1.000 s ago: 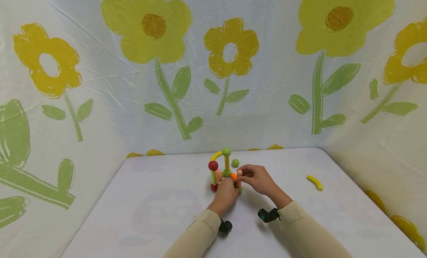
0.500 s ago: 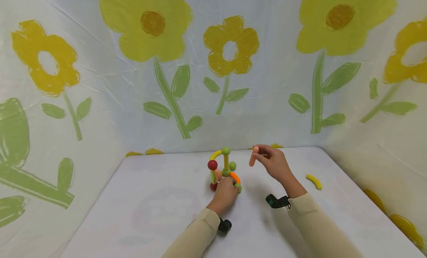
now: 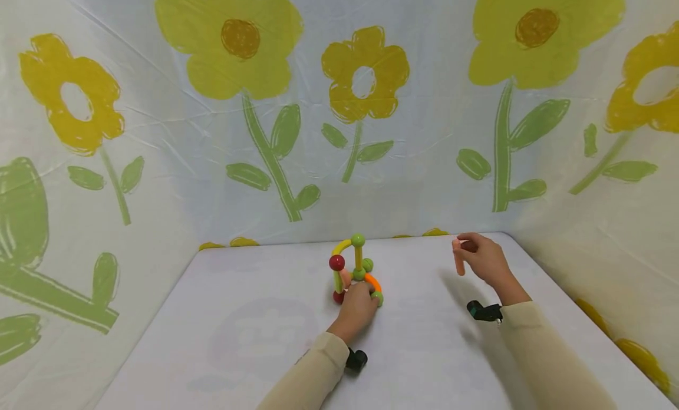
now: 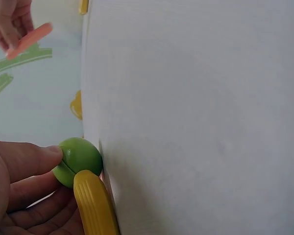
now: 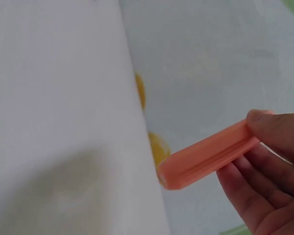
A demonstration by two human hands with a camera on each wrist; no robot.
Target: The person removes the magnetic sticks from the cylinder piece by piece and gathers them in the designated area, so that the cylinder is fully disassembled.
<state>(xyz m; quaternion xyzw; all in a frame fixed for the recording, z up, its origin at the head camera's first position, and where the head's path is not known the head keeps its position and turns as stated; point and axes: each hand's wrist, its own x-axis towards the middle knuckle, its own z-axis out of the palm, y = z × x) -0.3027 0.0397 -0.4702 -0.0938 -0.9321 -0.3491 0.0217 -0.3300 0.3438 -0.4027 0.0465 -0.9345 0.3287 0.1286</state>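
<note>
The right hand (image 3: 484,261) is pinching a salmon stick (image 5: 206,157) by its upper end, above the counter's (image 3: 254,357) far right; the left hand (image 3: 355,311) is gripping a green ball (image 4: 83,159). The stick is looking light, stiff and slightly slick, its grooved middle probably offering the surest hold. Its long axis is running nearly upright, the free end pointing down.

Wrinkled white fabric wall (image 3: 424,162), printed with yellow green-stemmed flowers (image 3: 389,74), stands behind the flat white table (image 3: 175,351); matching fabric sides flank the table. Soft-edged shadows (image 3: 490,345) fall on the table.
</note>
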